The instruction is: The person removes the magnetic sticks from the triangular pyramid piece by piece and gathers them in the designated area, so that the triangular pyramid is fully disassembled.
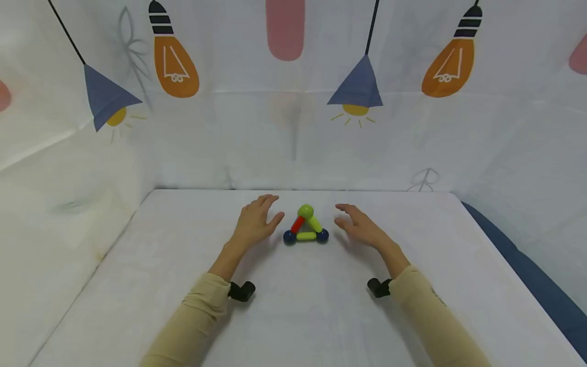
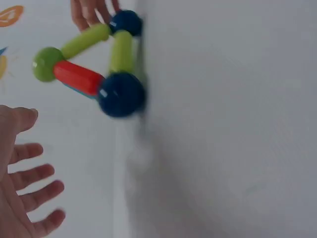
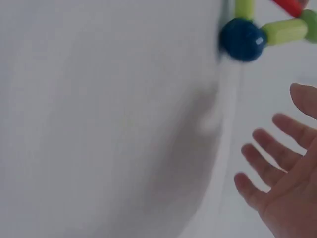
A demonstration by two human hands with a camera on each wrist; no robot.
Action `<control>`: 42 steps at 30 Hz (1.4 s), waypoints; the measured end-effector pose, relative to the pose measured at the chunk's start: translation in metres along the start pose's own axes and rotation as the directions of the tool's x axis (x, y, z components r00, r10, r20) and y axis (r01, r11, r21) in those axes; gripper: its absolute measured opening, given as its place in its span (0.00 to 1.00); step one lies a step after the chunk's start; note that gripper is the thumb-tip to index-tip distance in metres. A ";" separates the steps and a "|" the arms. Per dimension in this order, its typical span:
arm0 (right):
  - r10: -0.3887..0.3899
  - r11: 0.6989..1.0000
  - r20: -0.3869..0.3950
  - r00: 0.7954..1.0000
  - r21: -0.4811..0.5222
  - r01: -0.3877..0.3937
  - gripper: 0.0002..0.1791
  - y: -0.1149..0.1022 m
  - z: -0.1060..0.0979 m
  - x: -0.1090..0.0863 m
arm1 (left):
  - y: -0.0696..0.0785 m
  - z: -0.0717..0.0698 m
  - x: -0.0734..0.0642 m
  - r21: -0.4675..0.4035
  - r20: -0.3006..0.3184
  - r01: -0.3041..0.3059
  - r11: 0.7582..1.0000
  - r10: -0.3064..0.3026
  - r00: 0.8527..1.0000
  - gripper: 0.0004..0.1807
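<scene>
A triangle of toy balls and rods stands upright on the white table. Its top is a green ball, and two dark blue balls rest at the base. The left side is a red rod; the other two rods are yellow-green. My left hand hovers just left of the triangle, fingers spread and loosely bent, holding nothing. On the opposite side, my right hand is also apart from it, palm toward it, fingers relaxed. In the left wrist view, a sliver of blue shows under the red rod.
The white table meets a hanging white sheet printed with lamps and bulbs at its far edge. Dark blue cloth lies beyond the right edge. Each wrist wears a small black camera mount.
</scene>
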State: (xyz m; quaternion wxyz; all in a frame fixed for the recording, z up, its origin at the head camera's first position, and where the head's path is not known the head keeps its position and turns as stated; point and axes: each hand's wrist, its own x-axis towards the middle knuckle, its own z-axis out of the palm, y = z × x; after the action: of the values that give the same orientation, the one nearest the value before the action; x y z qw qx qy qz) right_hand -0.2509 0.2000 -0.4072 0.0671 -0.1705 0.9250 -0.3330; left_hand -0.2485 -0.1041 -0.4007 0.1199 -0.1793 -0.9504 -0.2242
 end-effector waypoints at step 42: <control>-0.133 0.948 -0.206 0.970 0.258 0.185 0.19 -0.017 0.038 0.016 | -0.013 0.002 0.022 -0.386 0.077 -0.081 0.919 0.120 0.990 0.15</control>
State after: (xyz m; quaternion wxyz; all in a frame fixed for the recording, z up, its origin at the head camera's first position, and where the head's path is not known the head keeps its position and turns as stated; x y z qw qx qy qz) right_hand -0.2519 0.1595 -0.4256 -0.0235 -0.2018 0.8550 -0.4771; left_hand -0.2735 -0.1079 -0.4004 0.0468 -0.2586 -0.8829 -0.3890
